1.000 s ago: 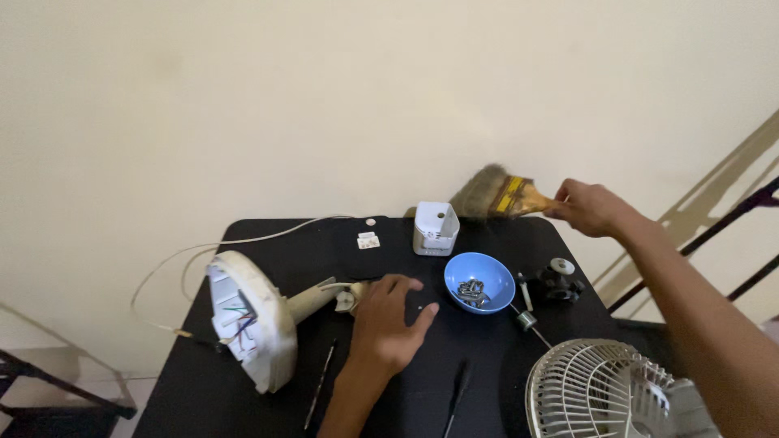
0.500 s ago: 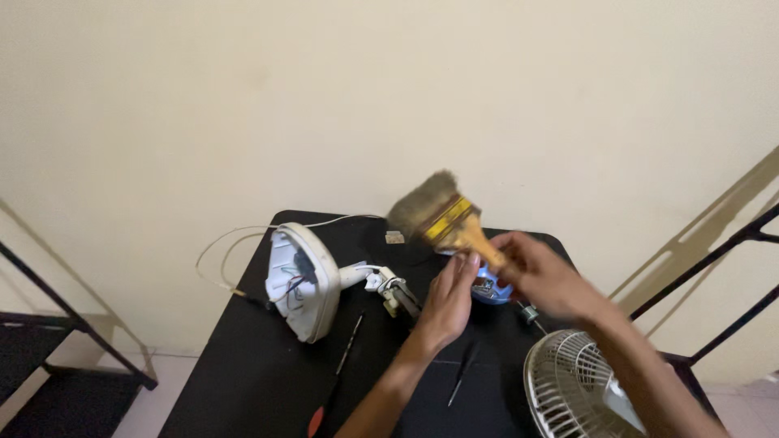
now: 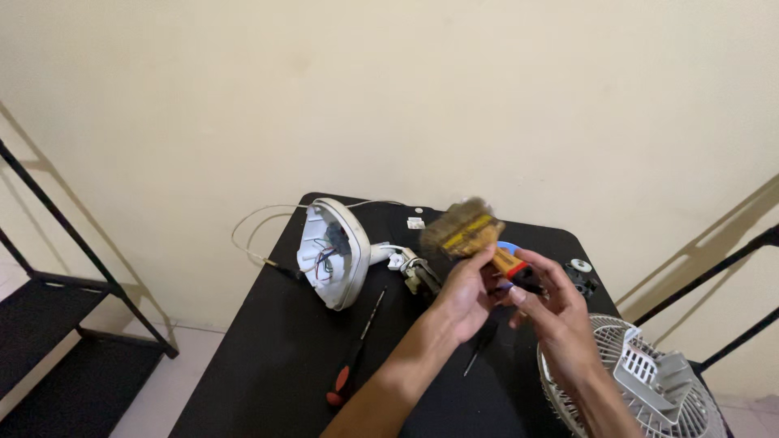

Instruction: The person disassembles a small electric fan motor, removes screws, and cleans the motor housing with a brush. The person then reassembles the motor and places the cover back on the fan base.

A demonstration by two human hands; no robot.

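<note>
Both hands are raised over the black table (image 3: 268, 357) and meet on a paintbrush (image 3: 464, 234) with worn bristles and a yellow-and-red handle. My left hand (image 3: 464, 294) grips it just under the bristles. At the lower end of the handle sits my right hand (image 3: 553, 312), fingers curled around it. The bristles point up and to the left. A white fan base (image 3: 334, 253), opened with wires showing, lies on its side left of the hands, with a small motor part (image 3: 419, 274) at its neck.
A red-handled screwdriver (image 3: 355, 347) lies near the table's front, and a thin black tool (image 3: 479, 350) under my hands. A white fan grille (image 3: 641, 381) sits at the right edge, a black knob (image 3: 581, 274) behind it. A white cord (image 3: 251, 235) loops off the back left.
My right hand carried the paintbrush from the table's far right toward the middle. My left hand lifted off the table and took hold of it. The camera view shifted left.
</note>
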